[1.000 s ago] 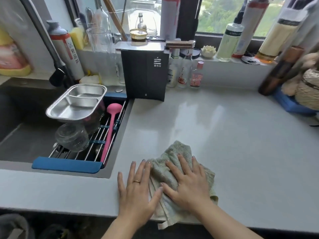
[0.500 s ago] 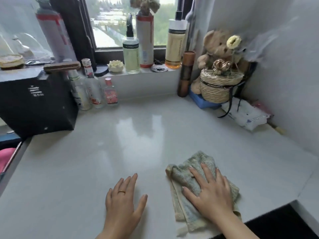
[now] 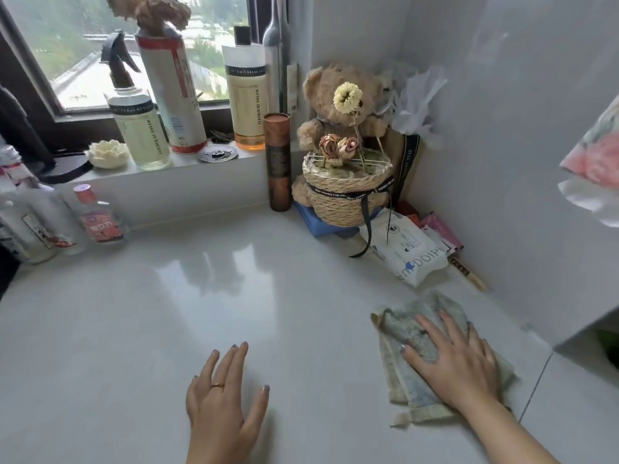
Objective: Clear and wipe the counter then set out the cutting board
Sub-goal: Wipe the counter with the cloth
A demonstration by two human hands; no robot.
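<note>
Two hands are out on the bench (image 3: 174,313), and one cloth. My left hand (image 3: 222,408) lies flat on the bare surface nearest me, fingers stretched forward and a little spread, thumb out to the side, one gold ring (image 3: 218,385) on it; its grip is fully open and has hold of nothing. My right hand (image 3: 460,361) presses palm-down on the folded green-grey cloth (image 3: 402,333), fingers splayed across the top, so that grip is open too, pinning the cloth rather than clutching it. The cloth lies near the right-hand wall, well apart from my left hand. I see no cutting board.

Just beyond the cloth lies one white wipes packet (image 3: 407,251), with a few pink sachets (image 3: 438,229) against the wall. Behind it, one woven basket (image 3: 345,195) sits on a blue box (image 3: 315,219); the basket holds dried roses (image 3: 336,145) and one pale flower on a stem, and one teddy bear (image 3: 338,95) sits behind it. One brown tube (image 3: 277,160) stands upright just left of the basket. At far left, several small clear bottles, one with a pink cap (image 3: 97,217), stand against the ledge.

On the windowsill, farthest back, I count three tall bottles: a spray bottle (image 3: 137,125), a red-and-white one (image 3: 172,95) and a bottle of amber liquid (image 3: 246,95)
</note>
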